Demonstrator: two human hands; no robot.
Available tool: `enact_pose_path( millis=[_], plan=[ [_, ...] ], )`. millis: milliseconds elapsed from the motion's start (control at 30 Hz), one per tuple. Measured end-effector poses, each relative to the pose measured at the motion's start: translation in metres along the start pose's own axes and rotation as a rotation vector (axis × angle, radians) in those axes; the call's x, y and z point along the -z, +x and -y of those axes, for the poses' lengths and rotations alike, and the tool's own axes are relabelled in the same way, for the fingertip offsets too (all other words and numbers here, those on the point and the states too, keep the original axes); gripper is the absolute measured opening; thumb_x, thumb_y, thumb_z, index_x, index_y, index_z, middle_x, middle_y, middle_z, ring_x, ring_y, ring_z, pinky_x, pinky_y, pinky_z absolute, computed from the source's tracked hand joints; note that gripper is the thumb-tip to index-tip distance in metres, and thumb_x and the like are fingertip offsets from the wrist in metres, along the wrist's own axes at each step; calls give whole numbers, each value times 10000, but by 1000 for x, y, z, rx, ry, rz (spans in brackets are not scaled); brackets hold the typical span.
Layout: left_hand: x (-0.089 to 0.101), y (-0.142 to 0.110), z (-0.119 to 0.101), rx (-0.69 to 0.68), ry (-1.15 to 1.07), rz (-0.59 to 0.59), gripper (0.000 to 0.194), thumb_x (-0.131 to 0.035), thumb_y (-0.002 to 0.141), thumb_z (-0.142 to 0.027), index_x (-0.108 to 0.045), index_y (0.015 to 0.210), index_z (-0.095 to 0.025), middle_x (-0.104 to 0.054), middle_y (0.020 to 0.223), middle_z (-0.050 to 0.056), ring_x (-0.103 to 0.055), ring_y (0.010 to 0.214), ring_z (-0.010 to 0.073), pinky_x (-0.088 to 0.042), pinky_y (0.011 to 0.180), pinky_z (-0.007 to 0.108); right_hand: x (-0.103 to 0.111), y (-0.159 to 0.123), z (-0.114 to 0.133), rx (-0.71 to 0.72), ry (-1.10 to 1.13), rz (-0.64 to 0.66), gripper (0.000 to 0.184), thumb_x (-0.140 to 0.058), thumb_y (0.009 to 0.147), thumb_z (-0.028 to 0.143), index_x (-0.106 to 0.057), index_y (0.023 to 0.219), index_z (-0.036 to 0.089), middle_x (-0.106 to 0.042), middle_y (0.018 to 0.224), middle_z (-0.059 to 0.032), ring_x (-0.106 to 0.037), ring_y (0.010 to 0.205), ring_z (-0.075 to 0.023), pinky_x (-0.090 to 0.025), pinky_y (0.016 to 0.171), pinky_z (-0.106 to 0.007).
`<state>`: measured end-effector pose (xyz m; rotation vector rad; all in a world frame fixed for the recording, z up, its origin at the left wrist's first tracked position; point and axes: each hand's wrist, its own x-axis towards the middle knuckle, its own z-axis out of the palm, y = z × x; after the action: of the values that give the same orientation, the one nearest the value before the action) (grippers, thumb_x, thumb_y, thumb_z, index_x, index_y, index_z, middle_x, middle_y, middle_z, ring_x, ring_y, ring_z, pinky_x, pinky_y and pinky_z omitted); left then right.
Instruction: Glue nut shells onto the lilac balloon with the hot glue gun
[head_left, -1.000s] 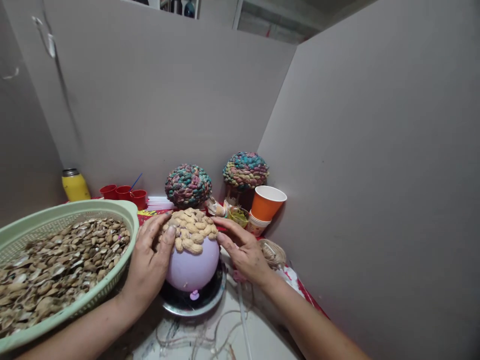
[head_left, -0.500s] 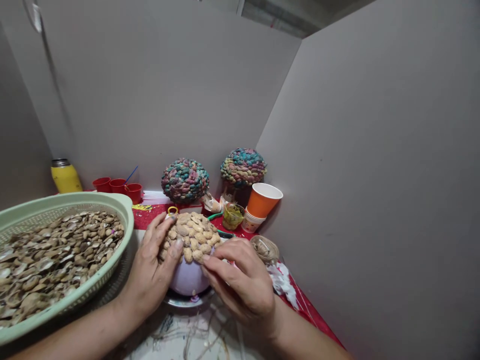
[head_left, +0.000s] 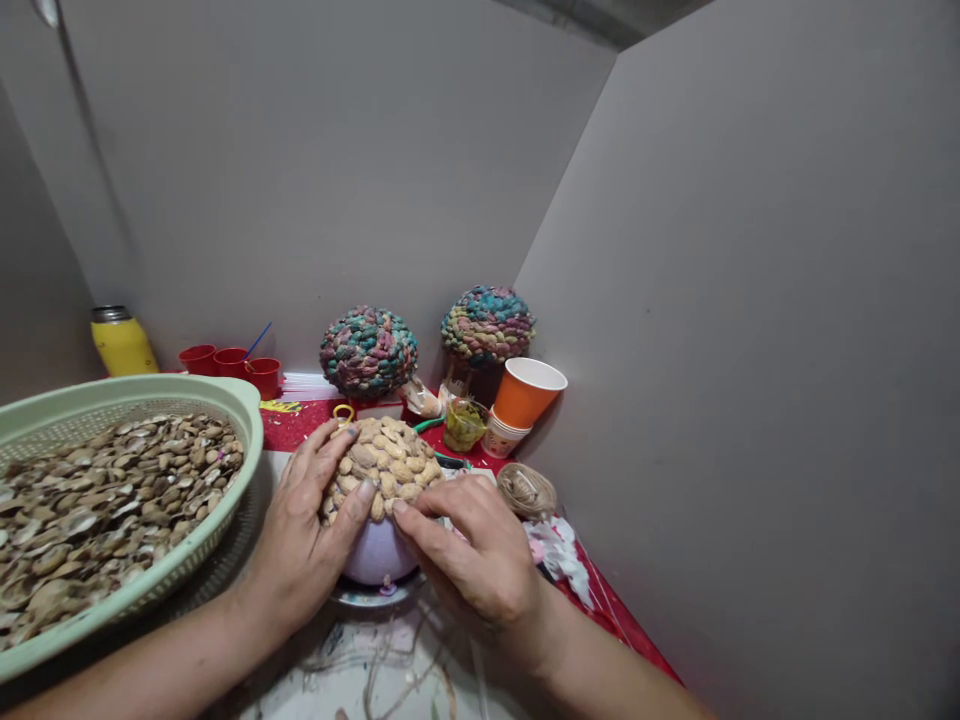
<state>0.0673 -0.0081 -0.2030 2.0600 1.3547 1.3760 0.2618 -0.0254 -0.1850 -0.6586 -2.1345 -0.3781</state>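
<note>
A purple balloon (head_left: 375,553) sits knot toward me on a round dish (head_left: 373,595). Peanut shells (head_left: 394,458) cover its upper part in close rows. My left hand (head_left: 304,510) curves around the left side, fingers over the shells and thumb at the front, steadying it. At the lower edge of the shell layer, my right hand (head_left: 480,545) presses its thumb and index fingertip against a peanut shell (head_left: 398,507), partly hidden by the fingers. The right hand's other fingers are curled beneath.
A green colander (head_left: 251,470) of loose shells stands left. Behind are red cups (head_left: 262,378), a yellow bottle (head_left: 124,343), two coloured shell-covered domes (head_left: 367,350), a tilted orange paper cup (head_left: 525,395) and a glue-like cup (head_left: 464,428). Twine (head_left: 527,492) lies right, beside the grey partition (head_left: 712,350).
My right fingertips have shifted slightly left and up along the lower edge of the shells. My left hand stays around the balloon. The whole view has tilted a little.
</note>
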Motion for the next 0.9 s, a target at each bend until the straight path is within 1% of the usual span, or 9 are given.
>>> enact_pose_path(
  millis=[267,500,700,900],
  plan=[
    [0,1,2,-34,31,-10,469,-508,927,-374,-471,1365,-211,-467,1438,122,-385,1359,261,-296,1142,486,6,4,2,53,-75,55,160,-540,932,101,-616,1067,142,-679,835,-71,-565,728,-193,-414,635,-343],
    [0,1,3,-55,42,-5,459,-505,929,-369,-472,1362,-217,-464,1438,123,-391,1355,262,-304,1137,488,9,6,3,63,-83,97,138,-536,942,106,-629,1044,104,-674,825,-93,-557,735,-200,-420,639,-341],
    [-1,1,4,-69,45,-17,453,-518,919,-372,-475,1353,-245,-473,1428,117,-423,1336,278,-319,1123,512,11,7,1,64,-73,104,142,-518,954,126,-629,1042,129,-669,823,-80,-562,730,-196,-425,643,-342],
    [-1,2,3,-75,55,-12,458,-512,925,-373,-480,1349,-201,-468,1434,133,-398,1350,256,-307,1135,476,13,7,0,58,-68,140,147,-501,969,139,-623,1051,137,-673,827,-78,-554,735,-189,-418,652,-336]
  ],
)
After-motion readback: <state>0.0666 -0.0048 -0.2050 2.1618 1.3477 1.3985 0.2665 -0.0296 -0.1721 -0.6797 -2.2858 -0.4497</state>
